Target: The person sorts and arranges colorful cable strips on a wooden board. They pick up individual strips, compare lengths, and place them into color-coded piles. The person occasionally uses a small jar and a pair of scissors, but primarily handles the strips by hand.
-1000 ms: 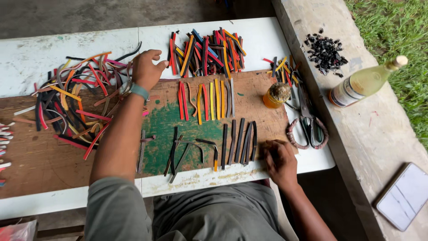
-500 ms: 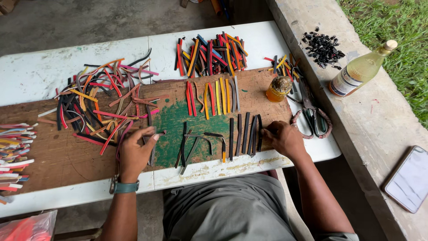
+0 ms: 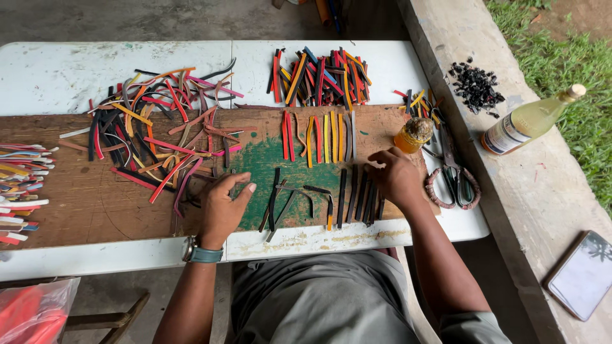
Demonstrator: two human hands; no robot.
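Note:
My left hand point(image 3: 223, 207) rests on the wooden board point(image 3: 83, 197), fingers spread, by a few loose black rubber strips point(image 3: 274, 204) on the green painted patch. My right hand point(image 3: 395, 178) lies over the right end of a row of upright black strips point(image 3: 357, 197), fingers curled on them. Above sits a row of red, orange and yellow strips point(image 3: 319, 137). A tangled pile of coloured strips point(image 3: 153, 140) lies up and left of my left hand.
A second pile of coloured strips point(image 3: 319, 76) lies on the white table point(image 3: 64, 70). A small amber jar point(image 3: 413, 135) and scissors point(image 3: 452, 175) sit right of the board. On the concrete ledge are black scraps point(image 3: 475, 86), a bottle point(image 3: 529, 121) and a phone point(image 3: 583, 274).
My left hand came back from the tangled pile down to the near part of the board. My right hand shifted up onto the row of black strips.

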